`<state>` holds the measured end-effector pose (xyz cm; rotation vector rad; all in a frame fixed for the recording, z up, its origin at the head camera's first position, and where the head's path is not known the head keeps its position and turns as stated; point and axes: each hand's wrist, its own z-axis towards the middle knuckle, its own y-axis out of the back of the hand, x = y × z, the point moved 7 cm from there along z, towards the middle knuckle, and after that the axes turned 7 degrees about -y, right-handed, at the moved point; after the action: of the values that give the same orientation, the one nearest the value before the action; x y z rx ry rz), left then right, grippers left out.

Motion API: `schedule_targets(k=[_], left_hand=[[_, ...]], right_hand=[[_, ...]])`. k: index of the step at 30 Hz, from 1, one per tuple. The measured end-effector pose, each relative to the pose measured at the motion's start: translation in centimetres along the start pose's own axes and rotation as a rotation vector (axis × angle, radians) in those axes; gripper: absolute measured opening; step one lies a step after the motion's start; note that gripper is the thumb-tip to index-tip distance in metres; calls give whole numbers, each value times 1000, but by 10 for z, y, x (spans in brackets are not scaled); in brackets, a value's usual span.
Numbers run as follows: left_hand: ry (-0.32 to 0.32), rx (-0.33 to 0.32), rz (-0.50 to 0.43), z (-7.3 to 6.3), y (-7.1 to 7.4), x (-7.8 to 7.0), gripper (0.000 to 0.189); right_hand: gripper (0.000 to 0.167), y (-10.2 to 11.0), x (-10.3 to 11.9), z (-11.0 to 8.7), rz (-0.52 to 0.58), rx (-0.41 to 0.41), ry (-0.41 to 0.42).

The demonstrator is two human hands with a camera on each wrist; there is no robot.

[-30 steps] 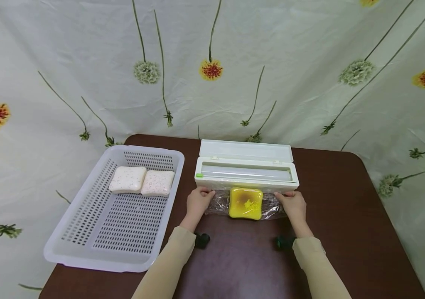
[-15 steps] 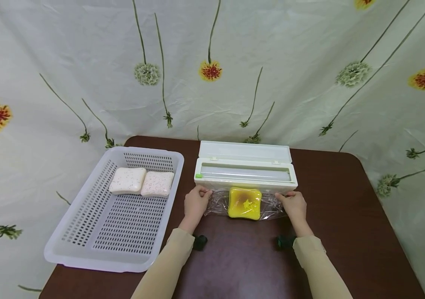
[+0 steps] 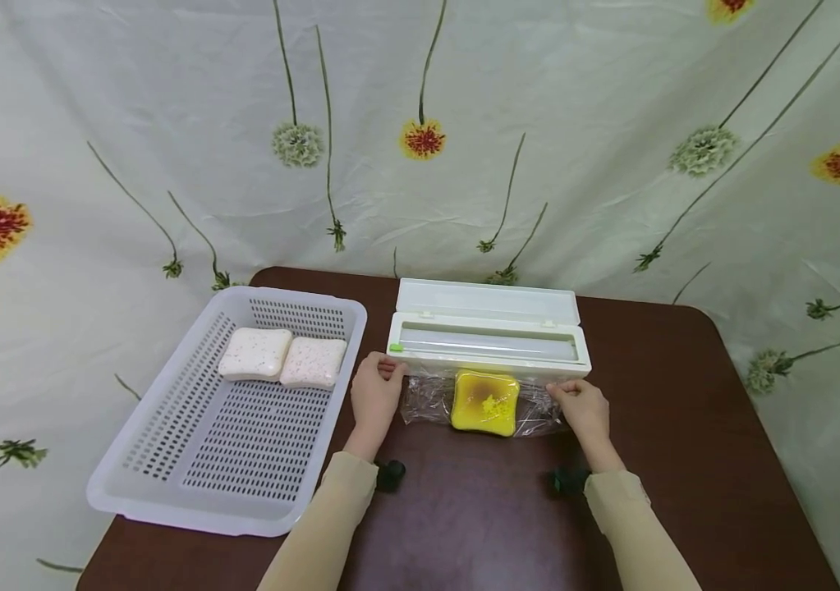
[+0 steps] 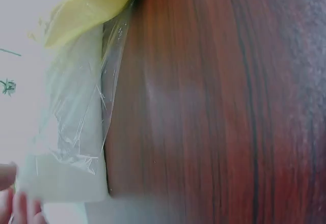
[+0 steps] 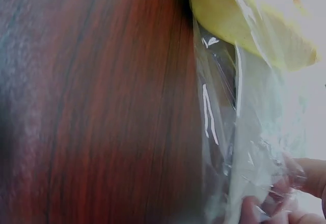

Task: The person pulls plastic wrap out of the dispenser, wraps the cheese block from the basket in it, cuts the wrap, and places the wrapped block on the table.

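A white cling film dispenser box (image 3: pixel 489 361) lies with its lid (image 3: pixel 486 302) swung back, the roll (image 3: pixel 486 341) showing inside. Clear film (image 3: pixel 427 398) hangs from its front. Over the film sits a yellow, toast-shaped piece (image 3: pixel 484 402) with a browned top and yellow crumb-like bits. My left hand (image 3: pixel 378 394) is at the box's front left corner, near a green tab (image 3: pixel 395 348); in the left wrist view its blurred fingers (image 4: pixel 20 208) are apart from the film's edge (image 4: pixel 84 163). With thumb and fingers, my right hand (image 3: pixel 584 410) pinches the film's right end (image 5: pixel 260 183).
To the left stands a white perforated plastic basket (image 3: pixel 242 460) holding two white speckled, toast-shaped pieces (image 3: pixel 255 355). The dark brown table (image 3: pixel 479 525) has a rounded right corner. Behind it hangs a flowered cloth (image 3: pixel 575 98).
My left hand has let go of the film's left end and moved left and slightly away from me to the box corner. The right hand stays on the film.
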<state>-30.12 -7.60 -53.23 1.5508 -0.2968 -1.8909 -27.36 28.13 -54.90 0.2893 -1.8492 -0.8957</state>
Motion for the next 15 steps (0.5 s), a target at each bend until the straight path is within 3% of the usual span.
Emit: schedule_targets(k=[3,6,9,15], left_hand=[[-62,-30,-32,1,-1,-3,37],[-110,-6,-30,1,-7,-6,57],[-133,58,-39,3,-14,-8,70],[-118,207,-122,14,-25,-3,72]], right_hand=[[39,2,-1,-3,-28,-2,-5],[40,8,0,-6,-37,-26,-7],[35,15,3,-8,-25,-66,16],[32,25,15,-13,-1,-121,70]])
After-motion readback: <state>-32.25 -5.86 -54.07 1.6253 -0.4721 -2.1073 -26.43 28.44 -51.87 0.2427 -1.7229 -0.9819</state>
